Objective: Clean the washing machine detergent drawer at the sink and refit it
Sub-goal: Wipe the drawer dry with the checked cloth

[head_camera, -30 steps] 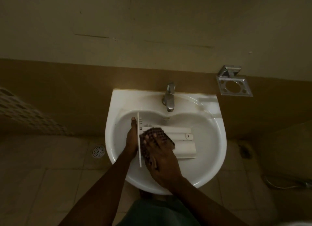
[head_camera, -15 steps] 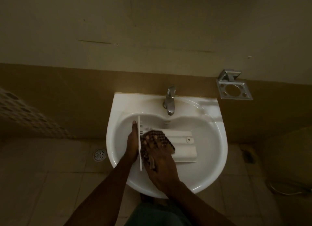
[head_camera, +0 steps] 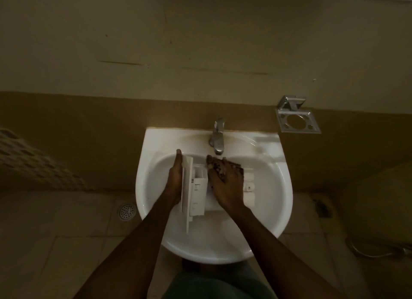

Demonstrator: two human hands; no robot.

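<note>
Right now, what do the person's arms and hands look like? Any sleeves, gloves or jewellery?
The left arm and right arm are bare to the frame's lower edge, with no sleeves in view. The left hand and right hand wear no gloves. No watch, ring or bracelet shows, though the light is dim. A dark greenish garment shows at the bottom edge.
</note>
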